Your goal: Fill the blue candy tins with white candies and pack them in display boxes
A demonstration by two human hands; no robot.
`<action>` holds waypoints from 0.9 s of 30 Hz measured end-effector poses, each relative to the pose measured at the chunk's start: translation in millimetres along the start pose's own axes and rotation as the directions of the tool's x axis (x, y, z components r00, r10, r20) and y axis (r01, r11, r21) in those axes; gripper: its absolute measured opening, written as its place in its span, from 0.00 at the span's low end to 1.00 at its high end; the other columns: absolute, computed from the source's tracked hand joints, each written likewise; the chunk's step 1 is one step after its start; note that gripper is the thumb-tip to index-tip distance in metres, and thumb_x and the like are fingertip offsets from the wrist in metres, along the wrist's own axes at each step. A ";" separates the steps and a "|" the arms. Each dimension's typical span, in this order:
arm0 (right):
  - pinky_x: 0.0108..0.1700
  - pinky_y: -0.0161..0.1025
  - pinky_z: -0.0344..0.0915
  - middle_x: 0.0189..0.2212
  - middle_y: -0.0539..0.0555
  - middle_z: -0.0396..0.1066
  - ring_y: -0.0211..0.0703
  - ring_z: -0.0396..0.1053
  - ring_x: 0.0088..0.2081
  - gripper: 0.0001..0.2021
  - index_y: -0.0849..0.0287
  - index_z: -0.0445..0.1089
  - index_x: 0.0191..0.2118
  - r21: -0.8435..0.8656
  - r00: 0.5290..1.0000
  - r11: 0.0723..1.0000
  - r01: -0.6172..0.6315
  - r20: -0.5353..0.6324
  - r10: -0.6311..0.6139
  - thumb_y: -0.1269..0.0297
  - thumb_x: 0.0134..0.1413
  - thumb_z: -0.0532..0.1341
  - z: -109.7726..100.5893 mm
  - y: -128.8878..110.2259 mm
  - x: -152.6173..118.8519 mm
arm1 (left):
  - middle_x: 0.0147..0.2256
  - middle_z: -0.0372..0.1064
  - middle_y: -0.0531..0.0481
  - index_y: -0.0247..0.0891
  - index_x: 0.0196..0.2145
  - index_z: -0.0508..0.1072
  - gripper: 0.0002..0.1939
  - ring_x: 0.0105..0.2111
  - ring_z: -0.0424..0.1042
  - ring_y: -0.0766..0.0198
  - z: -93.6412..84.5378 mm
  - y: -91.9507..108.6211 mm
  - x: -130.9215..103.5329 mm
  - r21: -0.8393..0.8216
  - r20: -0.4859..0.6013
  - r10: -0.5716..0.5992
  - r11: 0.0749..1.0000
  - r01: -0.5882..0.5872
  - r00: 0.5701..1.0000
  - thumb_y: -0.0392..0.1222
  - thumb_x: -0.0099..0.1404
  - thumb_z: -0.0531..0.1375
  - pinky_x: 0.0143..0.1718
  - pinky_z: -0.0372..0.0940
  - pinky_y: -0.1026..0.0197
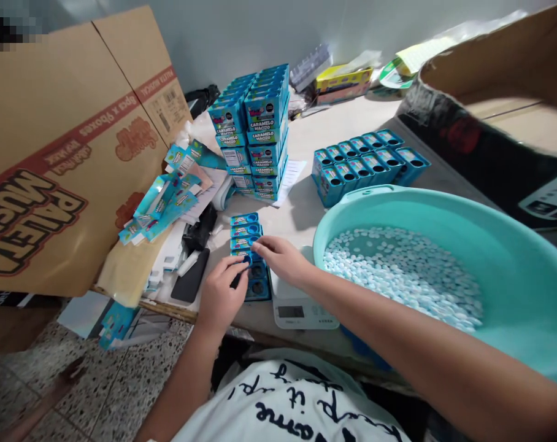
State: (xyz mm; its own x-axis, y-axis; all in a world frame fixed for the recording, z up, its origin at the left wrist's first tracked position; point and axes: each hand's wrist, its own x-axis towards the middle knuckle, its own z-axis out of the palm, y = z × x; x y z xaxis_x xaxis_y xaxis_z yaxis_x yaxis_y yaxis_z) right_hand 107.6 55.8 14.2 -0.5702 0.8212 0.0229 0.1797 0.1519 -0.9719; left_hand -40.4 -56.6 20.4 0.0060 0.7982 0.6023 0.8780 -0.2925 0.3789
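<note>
A row of small blue boxes lies on the table in front of me; the farther ones have closed tops and the nearer ones show dark round openings. My left hand is at the left side of this row, its thumb and fingers bent round the edge of one box. From the right, my right hand reaches over with its fingertips together on a box top. Whether a small piece is between those fingertips is hidden. A white digital scale stands beneath my right forearm.
A turquoise tub of pale tablets stands right. Open blue boxes and a tall box stack are behind. Cardboard, blue packaging and a black phone lie left. A person's hand shows lower left.
</note>
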 end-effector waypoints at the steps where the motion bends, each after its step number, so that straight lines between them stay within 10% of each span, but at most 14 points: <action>1: 0.32 0.37 0.51 0.23 0.46 0.59 0.39 0.57 0.28 0.18 0.57 0.62 0.27 -0.042 0.999 0.999 0.024 0.036 -0.022 0.51 0.63 0.55 0.6 -3.2 -3.0 | 0.44 0.77 0.45 0.38 0.42 0.78 0.07 0.43 0.78 0.62 -1.8 -0.7 1.3 0.015 -0.016 0.025 1.000 -0.025 1.000 0.33 0.69 0.60 0.47 0.74 0.59; 17: 0.31 0.36 0.51 0.24 0.49 0.65 0.39 0.59 0.27 0.08 0.57 0.66 0.23 -0.490 0.991 0.870 0.051 0.131 0.015 0.74 0.48 0.64 -10.1 -18.7 -10.5 | 0.38 0.75 0.46 0.38 0.36 0.78 0.09 0.38 0.74 0.60 -0.4 -5.6 -4.7 0.033 0.185 0.060 0.997 -0.067 0.981 0.34 0.71 0.58 0.43 0.70 0.55; 22: 0.30 0.36 0.50 0.21 0.46 0.62 0.38 0.58 0.25 0.09 0.56 0.66 0.24 -0.473 0.982 0.880 -0.028 0.153 0.113 0.69 0.48 0.67 -12.7 -17.3 -3.4 | 0.52 0.70 0.42 0.40 0.46 0.77 0.09 0.54 0.71 0.54 4.6 -12.3 -3.1 -0.017 0.060 -0.161 0.987 0.162 0.985 0.38 0.68 0.62 0.56 0.69 0.50; 27: 0.27 0.36 0.45 0.17 0.42 0.54 0.35 0.51 0.24 0.18 0.56 0.53 0.20 -0.454 0.972 0.885 -0.103 0.143 0.186 0.68 0.44 0.67 -13.4 -17.8 0.6 | 0.63 0.57 0.35 0.39 0.62 0.64 0.33 0.67 0.60 0.46 27.1 -27.4 -10.2 -0.207 0.104 -0.446 0.865 0.458 0.889 0.40 0.61 0.67 0.65 0.63 0.44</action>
State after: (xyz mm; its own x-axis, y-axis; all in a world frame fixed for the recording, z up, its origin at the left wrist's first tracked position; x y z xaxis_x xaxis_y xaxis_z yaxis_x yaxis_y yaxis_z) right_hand 114.7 60.9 34.6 -0.6354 0.7478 -0.1925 0.5816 0.2995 -0.7563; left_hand -51.5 -42.5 -15.1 -0.3359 0.8950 0.2935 0.6627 0.0032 0.7488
